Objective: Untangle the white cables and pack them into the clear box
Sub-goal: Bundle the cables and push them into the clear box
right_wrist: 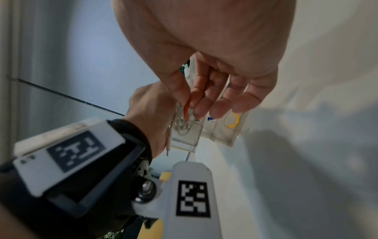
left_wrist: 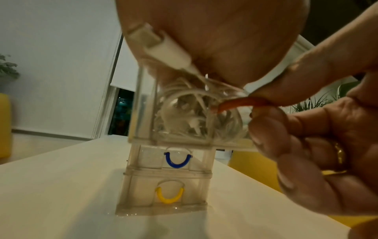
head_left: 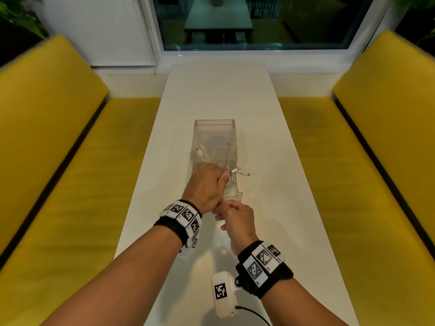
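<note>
The clear box [head_left: 214,124] stands mid-table, a stack of drawers, with more white cable visible through its top. Its top drawer [head_left: 235,196] is pulled out toward me and holds a coil of white cables [head_left: 229,178]. My left hand [head_left: 207,187] lies on the coil with fingers curled over it; a white connector [left_wrist: 163,48] rests against the palm. Two plug ends [head_left: 241,172] stick out to the right. My right hand [head_left: 235,215] pinches the drawer's orange handle [left_wrist: 241,103] between thumb and forefinger. Through the drawer front the cables [left_wrist: 184,111] show tangled.
Below the open drawer are two shut drawers, with a blue handle [left_wrist: 177,160] and a yellow handle [left_wrist: 169,195]. The long white table [head_left: 270,161] runs between yellow benches [head_left: 70,172] on both sides. A window [head_left: 247,22] lies beyond the far end.
</note>
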A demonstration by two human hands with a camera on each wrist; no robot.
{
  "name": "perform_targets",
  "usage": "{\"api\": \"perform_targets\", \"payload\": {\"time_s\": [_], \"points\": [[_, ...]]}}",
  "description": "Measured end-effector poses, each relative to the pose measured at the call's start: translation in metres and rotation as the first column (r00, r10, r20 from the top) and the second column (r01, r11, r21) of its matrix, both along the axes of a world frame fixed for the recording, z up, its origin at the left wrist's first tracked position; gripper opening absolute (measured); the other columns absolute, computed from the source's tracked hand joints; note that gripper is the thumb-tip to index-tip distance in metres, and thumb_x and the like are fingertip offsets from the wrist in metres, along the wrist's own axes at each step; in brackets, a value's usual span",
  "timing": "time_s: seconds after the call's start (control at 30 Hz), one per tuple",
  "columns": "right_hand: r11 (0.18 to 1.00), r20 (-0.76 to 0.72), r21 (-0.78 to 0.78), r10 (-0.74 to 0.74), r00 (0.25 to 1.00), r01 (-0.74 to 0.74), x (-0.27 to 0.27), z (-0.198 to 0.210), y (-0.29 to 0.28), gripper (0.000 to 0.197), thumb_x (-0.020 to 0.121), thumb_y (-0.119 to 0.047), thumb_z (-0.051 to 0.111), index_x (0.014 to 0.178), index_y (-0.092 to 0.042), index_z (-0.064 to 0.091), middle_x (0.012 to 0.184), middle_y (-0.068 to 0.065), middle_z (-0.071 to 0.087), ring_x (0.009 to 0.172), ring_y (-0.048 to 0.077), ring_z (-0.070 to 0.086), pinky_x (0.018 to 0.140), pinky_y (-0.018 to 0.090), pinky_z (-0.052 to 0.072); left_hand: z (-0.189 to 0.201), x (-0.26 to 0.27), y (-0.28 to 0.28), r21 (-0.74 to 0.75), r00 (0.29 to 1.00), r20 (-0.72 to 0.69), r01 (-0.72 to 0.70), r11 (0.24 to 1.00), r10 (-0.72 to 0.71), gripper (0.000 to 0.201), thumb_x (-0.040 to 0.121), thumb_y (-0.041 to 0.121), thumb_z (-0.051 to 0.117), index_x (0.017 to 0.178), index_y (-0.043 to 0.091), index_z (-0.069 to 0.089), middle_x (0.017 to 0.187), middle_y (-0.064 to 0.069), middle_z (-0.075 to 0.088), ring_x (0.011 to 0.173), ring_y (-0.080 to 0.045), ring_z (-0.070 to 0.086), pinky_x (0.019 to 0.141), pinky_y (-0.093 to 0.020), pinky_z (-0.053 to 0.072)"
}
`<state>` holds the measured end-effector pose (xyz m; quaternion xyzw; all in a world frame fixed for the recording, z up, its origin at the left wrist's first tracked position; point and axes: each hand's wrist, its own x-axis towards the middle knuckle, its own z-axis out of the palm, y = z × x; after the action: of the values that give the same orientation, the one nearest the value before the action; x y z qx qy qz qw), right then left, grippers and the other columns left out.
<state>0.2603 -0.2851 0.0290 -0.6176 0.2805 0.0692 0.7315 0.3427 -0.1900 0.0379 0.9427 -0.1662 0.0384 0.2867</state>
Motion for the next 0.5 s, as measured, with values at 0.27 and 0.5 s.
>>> {"api": "perform_targets", "payload": {"time_s": [0.27, 0.5], "points": [[1.000, 0.004, -0.014, 0.022, 1.000, -0.022, -0.002, -0.002, 0.002, 0.013, 0.089, -0.011, 0.068, 0.082, -0.003, 0.076, 0.077, 0.007, 0.074, 0.066, 0.014, 0.060, 0.057, 0.019, 0.044, 0.009, 0.008, -0.007, -0.028, 0.983, -0.064, -0.177, 0.984, 0.175, 0.049, 0.090, 0.021, 0.064, 0.045, 0.012, 0.048, 0.057, -0.003, 0.055, 0.052, -0.016, 0.050, 0.048, -0.028, 0.037], [1.000, -0.002, -0.010, 0.004, 1.000, -0.004, -0.001, -0.003, 0.001, 0.012, 0.088, -0.009, 0.069, 0.078, -0.008, 0.075, 0.085, 0.016, 0.076, 0.068, 0.017, 0.060, 0.058, 0.021, 0.044, 0.004, 0.008, 0.009, -0.100, 0.990, -0.130, -0.075, 0.992, 0.062, 0.029, 0.089, 0.042, 0.072, 0.085, 0.016, 0.082, 0.102, 0.004, 0.067, 0.090, -0.012, 0.060, 0.079, -0.029, 0.049]]}}
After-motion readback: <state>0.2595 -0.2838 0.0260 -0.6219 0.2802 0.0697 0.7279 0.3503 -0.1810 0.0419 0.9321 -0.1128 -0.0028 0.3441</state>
